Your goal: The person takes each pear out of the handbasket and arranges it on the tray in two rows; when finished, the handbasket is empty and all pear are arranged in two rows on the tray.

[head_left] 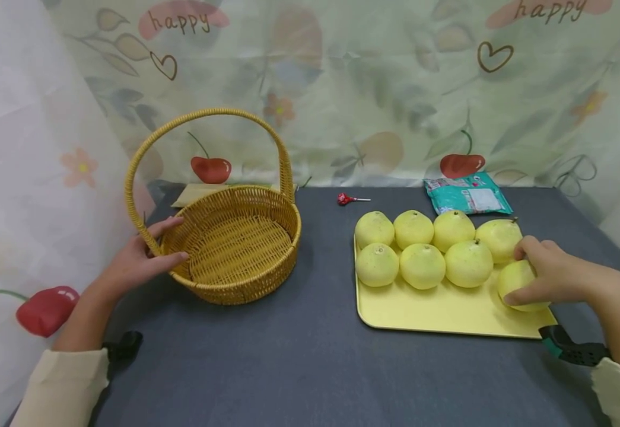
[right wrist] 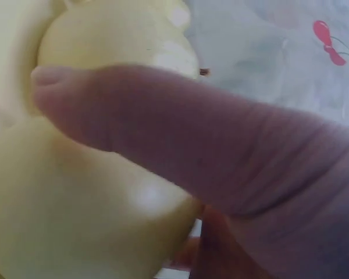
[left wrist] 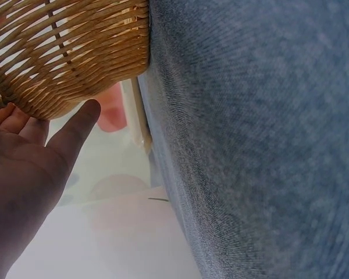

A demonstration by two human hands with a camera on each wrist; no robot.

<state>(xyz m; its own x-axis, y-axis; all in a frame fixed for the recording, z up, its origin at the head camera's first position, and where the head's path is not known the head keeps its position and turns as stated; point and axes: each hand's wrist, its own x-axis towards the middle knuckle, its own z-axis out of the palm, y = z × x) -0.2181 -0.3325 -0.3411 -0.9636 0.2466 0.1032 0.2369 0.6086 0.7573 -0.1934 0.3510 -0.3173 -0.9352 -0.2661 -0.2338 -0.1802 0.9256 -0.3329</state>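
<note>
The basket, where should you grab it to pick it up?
Probably by the top of the arched handle, coming from above. The basket stands upright, and the handle rises clear over its empty middle. The left hand only holds the rim near the handle's foot, which steadies rather than lifts.

Dark grey cloth-covered counter [head_left: 310, 367] fills most of the view, fabric looks a bit fuzzy up close. Behind it hangs a pale, thin printed curtain backdrop [head_left: 374, 89] with red cherries, leaves, little flowers, outlined hearts and the word "happy" in a couple of spots. The same curtain wraps round the left side. Light is soft and even, no hard shadows.
</note>
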